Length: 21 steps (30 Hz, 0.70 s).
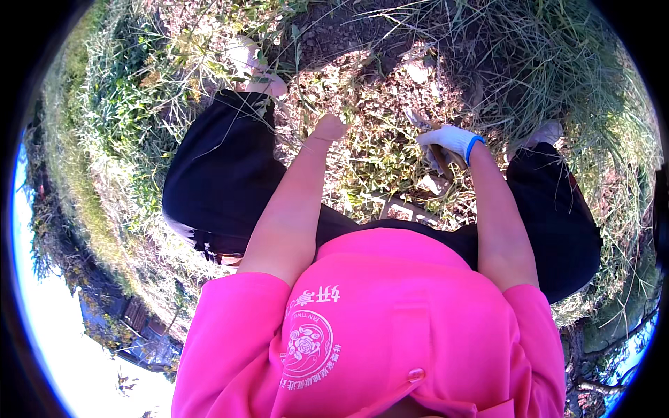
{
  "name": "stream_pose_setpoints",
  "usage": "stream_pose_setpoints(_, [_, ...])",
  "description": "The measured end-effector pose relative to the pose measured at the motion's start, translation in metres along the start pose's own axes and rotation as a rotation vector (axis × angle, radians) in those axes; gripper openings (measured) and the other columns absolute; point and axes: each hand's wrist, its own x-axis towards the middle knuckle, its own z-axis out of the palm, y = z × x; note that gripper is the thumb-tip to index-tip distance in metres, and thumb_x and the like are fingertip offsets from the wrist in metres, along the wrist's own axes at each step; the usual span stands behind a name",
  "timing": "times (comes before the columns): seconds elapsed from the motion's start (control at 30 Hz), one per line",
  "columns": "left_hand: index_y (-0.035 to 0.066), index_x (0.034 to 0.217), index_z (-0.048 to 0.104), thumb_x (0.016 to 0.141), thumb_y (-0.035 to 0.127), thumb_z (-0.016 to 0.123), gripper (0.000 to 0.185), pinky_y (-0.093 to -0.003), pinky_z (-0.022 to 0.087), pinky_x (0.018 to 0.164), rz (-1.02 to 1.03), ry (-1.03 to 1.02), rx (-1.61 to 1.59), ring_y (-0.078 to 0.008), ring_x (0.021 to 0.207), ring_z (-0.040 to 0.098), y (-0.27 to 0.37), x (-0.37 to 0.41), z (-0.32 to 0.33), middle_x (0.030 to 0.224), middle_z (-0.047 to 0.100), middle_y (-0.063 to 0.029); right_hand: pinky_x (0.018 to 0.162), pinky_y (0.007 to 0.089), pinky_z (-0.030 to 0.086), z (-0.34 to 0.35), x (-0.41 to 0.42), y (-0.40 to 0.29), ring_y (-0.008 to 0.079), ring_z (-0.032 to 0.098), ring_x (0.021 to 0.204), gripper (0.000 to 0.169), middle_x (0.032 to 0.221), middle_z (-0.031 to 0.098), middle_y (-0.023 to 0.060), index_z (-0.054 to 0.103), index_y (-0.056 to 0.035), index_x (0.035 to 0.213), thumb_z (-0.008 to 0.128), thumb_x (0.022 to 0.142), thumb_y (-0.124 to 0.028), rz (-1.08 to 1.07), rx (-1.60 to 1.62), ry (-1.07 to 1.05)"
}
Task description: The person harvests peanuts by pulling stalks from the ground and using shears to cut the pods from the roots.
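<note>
My left hand [330,128] is bare and reaches down among the low weeds between my legs. Its fingers are curled, and whether they hold a stem is hidden. To its right, my right hand [453,142] wears a white work glove with a blue cuff. It grips a small hand tool with a brown handle [443,163]; the greyish working end [416,119] points up and left, close to the ground. Its exact kind is unclear. Leafy weeds [373,170] grow between both hands in patchy sunlight.
Beneath me, part of a low stool frame [410,210] shows. A pale stone or clod [434,184] lies below the glove. Long grass [554,68] leans in from the upper right, beside dark bare soil [334,39]. My black-trousered knees [219,162] stand wide apart.
</note>
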Motion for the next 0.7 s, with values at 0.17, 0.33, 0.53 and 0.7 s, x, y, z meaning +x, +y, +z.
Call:
stream_pose_setpoints(0.17, [0.0,0.075,0.07,0.075,0.04,0.078,0.04,-0.0345,0.053,0.06,-0.207,-0.33,-0.29,-0.016,0.066,0.064,0.03,-0.015,0.031,0.072,0.066,-0.0105,0.052,0.0366,0.052,0.001,0.0,0.007,0.0212,0.06,0.052,0.026,0.063,0.06,0.0091,0.056,-0.0031,0.083,0.067,0.084,-0.027,0.044,-0.041,-0.094])
stream_pose_setpoints(0.33, [0.0,0.096,0.069,0.087,0.042,0.063,0.043,-0.0402,0.052,0.074,0.095,-0.46,-0.196,-0.0192,0.073,0.061,0.052,-0.012,0.059,0.084,0.068,-0.009,0.059,0.038,0.053,-0.011,0.0,-0.007,0.0217,0.062,0.06,0.029,0.069,0.061,0.0083,0.059,-0.0034,0.09,0.066,0.086,-0.031,-0.069,0.151,-0.041])
stream_pose_setpoints(0.53, [0.006,0.093,0.07,0.085,0.018,0.054,0.022,-0.0367,0.051,0.068,0.347,-0.158,0.649,-0.0257,0.083,0.066,0.132,-0.054,-0.002,0.089,0.067,-0.0119,0.066,0.0355,0.054,-0.027,-0.028,-0.035,0.0181,0.064,0.07,0.03,0.08,0.065,0.0064,0.06,-0.005,0.099,0.064,0.089,-0.033,-0.269,0.308,0.028])
stream_pose_setpoints(0.7, [0.005,0.099,0.069,0.079,0.009,0.059,0.023,-0.0391,0.055,0.072,0.243,-0.034,0.508,-0.0281,0.085,0.068,0.169,-0.083,-0.026,0.093,0.069,-0.0113,0.065,0.0343,0.054,-0.024,-0.034,-0.041,0.0172,0.065,0.069,0.026,0.078,0.065,0.0049,0.059,-0.0076,0.095,0.064,0.089,-0.032,-0.322,0.277,0.117])
